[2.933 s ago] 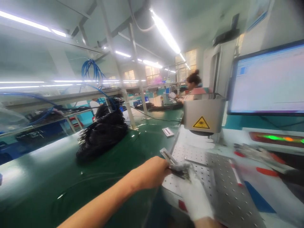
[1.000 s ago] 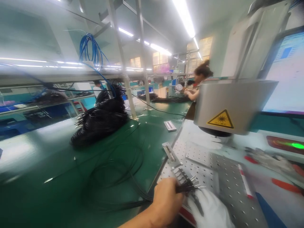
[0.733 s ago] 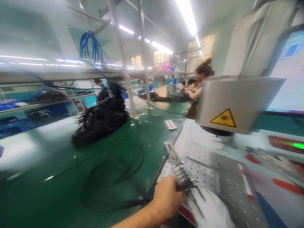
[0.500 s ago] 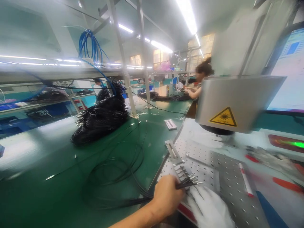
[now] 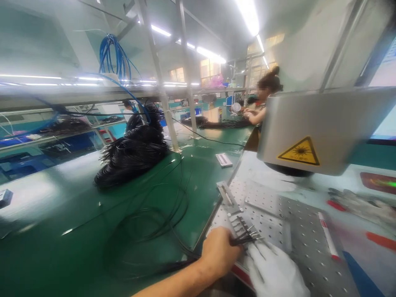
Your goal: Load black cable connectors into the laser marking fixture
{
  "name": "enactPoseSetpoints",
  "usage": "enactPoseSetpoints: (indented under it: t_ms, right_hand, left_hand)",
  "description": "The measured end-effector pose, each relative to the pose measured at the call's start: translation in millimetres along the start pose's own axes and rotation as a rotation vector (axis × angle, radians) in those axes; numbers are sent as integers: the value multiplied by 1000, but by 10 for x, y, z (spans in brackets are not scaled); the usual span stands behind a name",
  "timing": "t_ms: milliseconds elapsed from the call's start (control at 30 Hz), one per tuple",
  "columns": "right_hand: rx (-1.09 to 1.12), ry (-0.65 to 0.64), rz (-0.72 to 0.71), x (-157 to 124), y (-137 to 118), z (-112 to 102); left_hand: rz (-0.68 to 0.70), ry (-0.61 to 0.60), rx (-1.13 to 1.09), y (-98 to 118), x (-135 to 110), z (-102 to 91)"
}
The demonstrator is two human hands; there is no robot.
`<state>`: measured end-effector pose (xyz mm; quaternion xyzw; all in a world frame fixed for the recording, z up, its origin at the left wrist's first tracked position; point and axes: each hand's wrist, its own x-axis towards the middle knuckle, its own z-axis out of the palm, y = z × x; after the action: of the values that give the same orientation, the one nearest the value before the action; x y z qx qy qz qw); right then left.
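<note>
My bare left hand [image 5: 220, 252] is closed around a bundle of black cables [image 5: 243, 239] with bare metal tips pointing right. The cables trail back left under my wrist into loose loops [image 5: 148, 225] on the green tabletop. My right hand [image 5: 272, 268], in a white glove, sits against the tip end of the bundle; its fingertips are partly hidden and blurred. Just beyond both hands lies a slotted metal fixture [image 5: 238, 218] on the perforated metal plate [image 5: 266, 220]. A second metal piece [image 5: 228, 194] adjoins it.
A laser head [image 5: 297, 136] with a yellow warning sign hangs over the plate. To its right lie a red-and-white marker [image 5: 328, 237] and used gloves [image 5: 361, 206]. A black cable pile [image 5: 133, 154] stands left, beside shelf posts. A co-worker [image 5: 266, 93] sits farther back.
The view has shifted slightly, moving the laser head and marker rightward in the picture. My left hand keeps its hold on the cables, while my gloved fingers have shifted slightly at the tips.
</note>
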<state>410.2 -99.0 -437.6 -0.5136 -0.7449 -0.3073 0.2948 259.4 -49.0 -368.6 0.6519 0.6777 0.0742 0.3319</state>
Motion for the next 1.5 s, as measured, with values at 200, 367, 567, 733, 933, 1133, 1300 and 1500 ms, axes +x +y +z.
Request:
enactPoseSetpoints:
  t_ms: [200, 367, 567, 733, 933, 1133, 1300, 1500]
  right_hand:
    - [-50, -7, 24, -8, -40, 33]
    - [-87, -59, 78, -105, -47, 140]
    - [-86, -66, 70, -156, -41, 201]
    - [-62, -28, 81, -150, -47, 191]
    - [-61, -46, 47, -182, -16, 240]
    - [-15, -8, 100, -131, -46, 183]
    - [-41, 17, 131, -91, -69, 139]
    - [-36, -12, 116, -135, -57, 171]
  left_hand:
    - [78, 17, -68, -51, 25, -25]
    - [217, 35, -218, -54, -10, -147]
    - [230, 77, -288, -25, -61, -254]
    - [247, -8, -326, -43, -61, -254]
    - [328, -80, -345, -108, -9, -228]
    - [286, -70, -343, -106, 32, -238]
    - [211, -3, -273, -48, 10, -247]
    - [193, 34, -134, 1, -53, -231]
